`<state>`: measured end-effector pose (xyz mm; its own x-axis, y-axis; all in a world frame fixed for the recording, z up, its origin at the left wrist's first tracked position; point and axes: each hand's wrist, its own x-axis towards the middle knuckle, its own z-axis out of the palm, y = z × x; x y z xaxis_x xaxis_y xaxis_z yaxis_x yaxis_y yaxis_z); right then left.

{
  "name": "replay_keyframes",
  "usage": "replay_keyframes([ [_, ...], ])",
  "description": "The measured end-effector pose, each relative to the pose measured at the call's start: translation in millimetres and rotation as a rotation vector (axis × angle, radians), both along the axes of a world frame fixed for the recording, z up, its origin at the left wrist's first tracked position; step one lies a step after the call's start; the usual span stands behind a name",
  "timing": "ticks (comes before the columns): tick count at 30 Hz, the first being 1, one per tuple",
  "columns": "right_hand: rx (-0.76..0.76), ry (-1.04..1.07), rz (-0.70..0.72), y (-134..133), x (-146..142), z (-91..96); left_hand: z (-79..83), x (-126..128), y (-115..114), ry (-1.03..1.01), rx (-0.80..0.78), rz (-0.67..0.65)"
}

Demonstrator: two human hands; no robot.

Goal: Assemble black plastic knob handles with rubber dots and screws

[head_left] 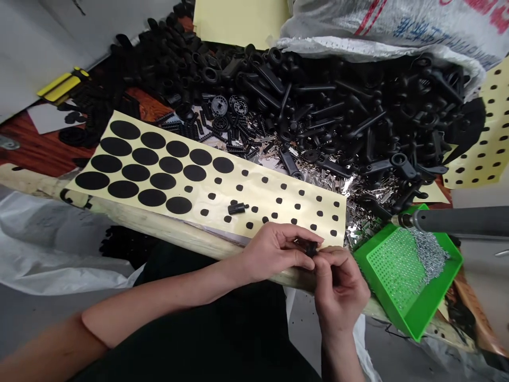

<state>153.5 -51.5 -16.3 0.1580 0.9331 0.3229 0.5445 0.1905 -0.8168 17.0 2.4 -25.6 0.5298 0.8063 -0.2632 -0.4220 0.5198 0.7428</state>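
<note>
Between thumb and fingers, my left hand point(274, 249) pinches a small black plastic part point(311, 248) just past the table's front edge. My right hand point(340, 284) meets it from the right, its thumb and forefinger pressed together at the part's end; whether they grip the part or some tiny piece is hidden. Left of the hands lies a sheet of black stickers point(207, 180), with large ovals at one end and small dots at the other. A short black cylindrical piece point(237, 208) rests on its dotted half.
A heap of black plastic parts point(318, 106) fills the table's back, with small metal clips point(369, 196) scattered before it. At right stands a green basket point(421, 318) of screws point(431, 260), under a grey tool point(457, 220). A white woven sack point(389, 26) lies behind.
</note>
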Motion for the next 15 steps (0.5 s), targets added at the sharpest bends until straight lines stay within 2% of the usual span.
replay_keyframes([
  [4, 0.084, -0.217, -0.005, 0.4, 4.2, 3.2, 0.5, 0.4, -0.5, -0.021, -0.012, 0.008],
  [7, 0.106, -0.273, -0.019, 1.1, 4.1, 3.1, 0.8, 0.7, -1.3, -0.037, -0.016, 0.028],
  [15, 0.062, -0.147, -0.033, -0.2, 5.5, 1.2, 1.9, 0.0, 0.5, -0.067, -0.053, 0.034],
])
